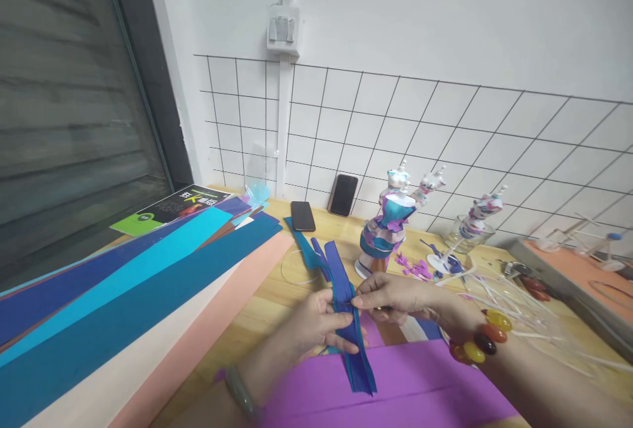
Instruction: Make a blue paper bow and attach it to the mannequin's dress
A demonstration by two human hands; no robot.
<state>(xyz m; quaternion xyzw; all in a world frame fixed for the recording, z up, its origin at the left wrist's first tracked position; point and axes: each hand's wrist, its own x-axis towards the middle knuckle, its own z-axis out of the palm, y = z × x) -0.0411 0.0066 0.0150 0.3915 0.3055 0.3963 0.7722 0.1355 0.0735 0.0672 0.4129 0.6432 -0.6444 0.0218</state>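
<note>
A long dark blue strip with teal edges, of paper or thin fabric, stands on a slant between my hands. My left hand is closed on its left side, with fingers across its front. From the right, my right hand pinches its edge with thumb and forefinger. The lower end of the strip hangs over a purple sheet. Just beyond my hands stands a small dress-form figure wrapped in teal, lilac and purple pieces. Narrow teal and blue scraps lie behind the strip.
Long coloured sheets spread across the left of the table. Two phones are near the wall, one leaning. More small figures, a glass, purple scraps, pale strips and an orange-topped box occupy the right.
</note>
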